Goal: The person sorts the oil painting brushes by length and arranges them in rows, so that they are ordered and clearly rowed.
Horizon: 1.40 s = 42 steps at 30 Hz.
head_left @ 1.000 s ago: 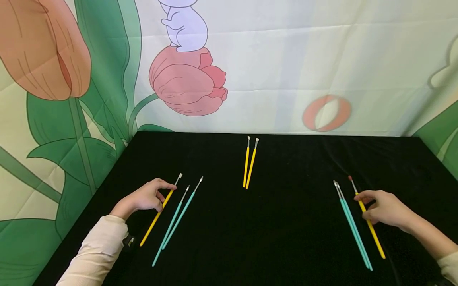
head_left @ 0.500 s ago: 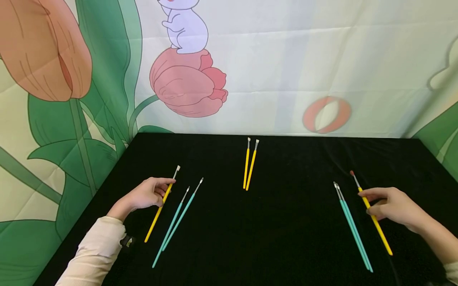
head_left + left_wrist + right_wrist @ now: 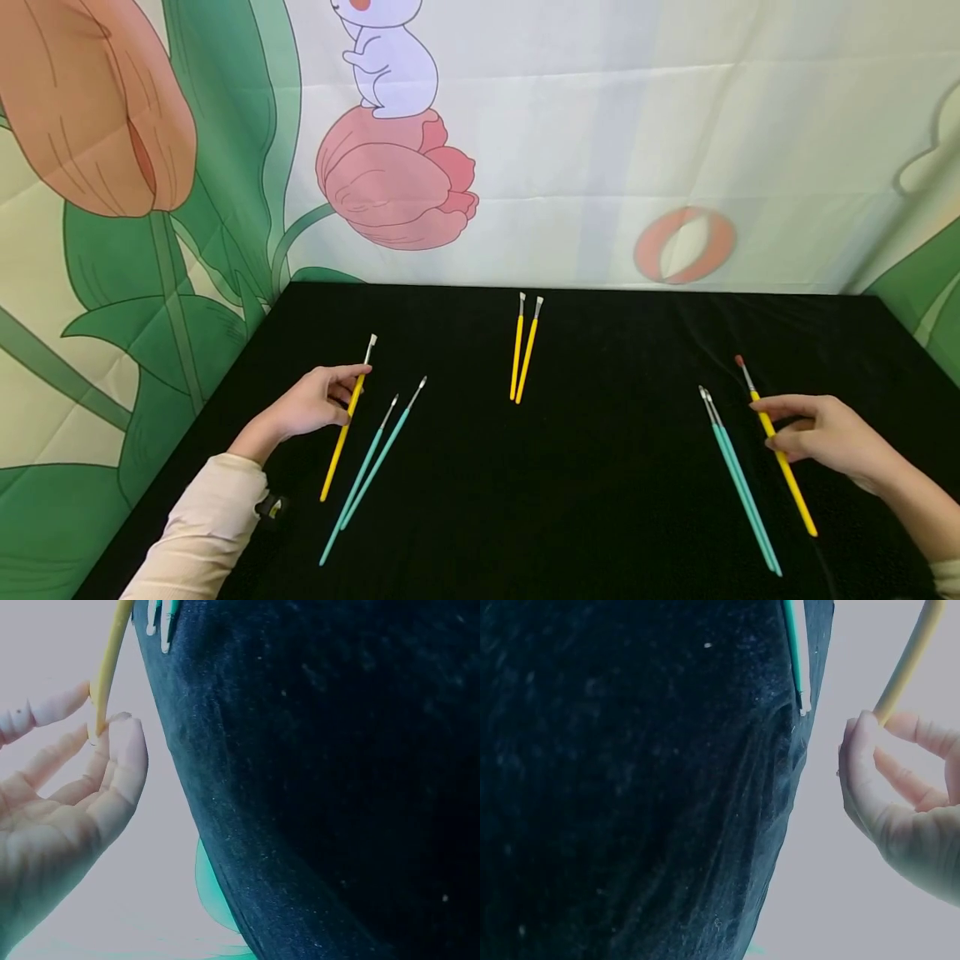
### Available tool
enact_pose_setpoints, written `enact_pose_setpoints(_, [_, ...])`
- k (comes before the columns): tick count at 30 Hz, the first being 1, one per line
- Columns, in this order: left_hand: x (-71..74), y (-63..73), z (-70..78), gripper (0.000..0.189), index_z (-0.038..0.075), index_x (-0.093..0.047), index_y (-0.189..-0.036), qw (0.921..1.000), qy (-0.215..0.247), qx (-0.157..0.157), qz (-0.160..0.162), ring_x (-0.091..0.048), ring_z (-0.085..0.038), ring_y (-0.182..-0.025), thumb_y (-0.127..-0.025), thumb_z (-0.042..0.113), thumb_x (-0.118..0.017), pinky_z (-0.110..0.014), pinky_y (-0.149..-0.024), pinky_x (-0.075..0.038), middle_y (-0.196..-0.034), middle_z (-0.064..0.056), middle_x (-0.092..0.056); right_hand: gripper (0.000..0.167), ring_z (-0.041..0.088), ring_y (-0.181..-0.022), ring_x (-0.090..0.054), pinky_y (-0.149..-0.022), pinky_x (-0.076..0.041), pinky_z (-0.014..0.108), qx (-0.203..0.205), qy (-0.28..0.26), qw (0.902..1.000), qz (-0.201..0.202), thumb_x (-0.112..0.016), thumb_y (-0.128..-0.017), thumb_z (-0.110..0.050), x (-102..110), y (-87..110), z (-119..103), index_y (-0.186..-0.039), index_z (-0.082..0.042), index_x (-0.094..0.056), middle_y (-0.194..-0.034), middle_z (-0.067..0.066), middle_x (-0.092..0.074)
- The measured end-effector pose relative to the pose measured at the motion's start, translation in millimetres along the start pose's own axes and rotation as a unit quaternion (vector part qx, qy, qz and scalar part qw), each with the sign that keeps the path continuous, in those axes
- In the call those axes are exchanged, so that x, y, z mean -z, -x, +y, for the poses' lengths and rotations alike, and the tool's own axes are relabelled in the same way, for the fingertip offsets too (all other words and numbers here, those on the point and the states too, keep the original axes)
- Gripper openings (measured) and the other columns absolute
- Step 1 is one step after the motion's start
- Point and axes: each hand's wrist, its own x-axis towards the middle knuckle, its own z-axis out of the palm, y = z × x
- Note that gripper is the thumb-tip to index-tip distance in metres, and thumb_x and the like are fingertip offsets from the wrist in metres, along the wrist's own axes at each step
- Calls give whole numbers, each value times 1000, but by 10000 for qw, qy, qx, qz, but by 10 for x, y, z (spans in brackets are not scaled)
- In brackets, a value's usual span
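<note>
My left hand (image 3: 318, 404) pinches a yellow-handled paintbrush (image 3: 337, 458) between thumb and fingers, its white bristles pointing away from me. In the left wrist view, that brush's handle (image 3: 112, 656) rises from the fingertips. On the other side, my right hand (image 3: 825, 433) pinches another yellow paintbrush (image 3: 798, 492), which has a reddish tip. Its handle also shows in the right wrist view, held in the right hand's fingertips (image 3: 862, 742). Two teal paintbrushes (image 3: 384, 450) lie just right of the left hand's brush, crossing near their handle ends. Two more teal paintbrushes (image 3: 738, 479) lie side by side left of the right hand.
Two yellow paintbrushes (image 3: 528, 358) lie at the back middle of the black cloth (image 3: 570, 500), handle ends close together. Behind the table hangs a backdrop (image 3: 555, 150) printed with tulips and a white animal.
The left hand's brush has moved away from me, its handle end swinging right toward the teal brushes. The right hand's brush has shifted slightly right and away. The lying brushes stay put.
</note>
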Motion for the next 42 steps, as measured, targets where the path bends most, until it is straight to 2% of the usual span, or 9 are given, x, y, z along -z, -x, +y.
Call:
enact_pose_setpoints(9, [-10, -51, 70, 64, -5, -35, -135, 9992, 367, -140, 33, -59, -32, -75, -74, -17, -53, -28, -68, -52, -111, -30, -42, 47, 17, -80, -63, -63, -53, 35, 226, -86, 9997, 95, -57, -83, 0, 6, 3, -29, -124, 16, -41, -115, 34, -49])
enact_pose_setpoints(16, [-28, -89, 138, 63, -2, -38, -134, 9995, 182, -218, 169, -56, -19, -67, -75, -13, -57, -27, -65, -50, -113, -27, -41, 48, 16, -80, -62, -64, -53, 35, 83, -36, 9999, 104, -56, -84, -1, -17, 2, -47, -126, 17, -38, -119, 37, -44])
enact_pose_setpoints(27, [-55, -146, 168, 61, -2, -38, -134, 9985, 180, -449, 242, -57, -19, -67, -76, -13, -57, -27, -67, -51, -112, -28, -43, 49, 16, -80, -63, -64, -53, 34, 140, 8, 9998, 130, -57, -84, 0, -27, 1, -46, -126, 17, -38, -117, 36, -47])
enact_pose_setpoints(34, [-66, -231, 187, 61, -2, -39, -133, 9978, 175, -568, 278, -58, -20, -68, -76, -13, -57, -26, -67, -50, -111, -27, -44, 52, 18, -79, -63, -64, -53, 33, -30, 121, 9996, 261, -57, -83, -1, -21, -6, -69, -128, 15, -37, -114, 34, -51])
enact_pose_setpoints(42, [-62, -303, 259, 61, -1, -38, -134, 9973, 237, -643, 249, -58, -23, -70, -77, -13, -56, -27, -67, -51, -111, -26, -44, 51, 18, -80, -63, -64, -53, 35, 164, 48, 9997, 196, -58, -84, -2, -4, -10, -78, -127, 15, -38, -115, 35, -50])
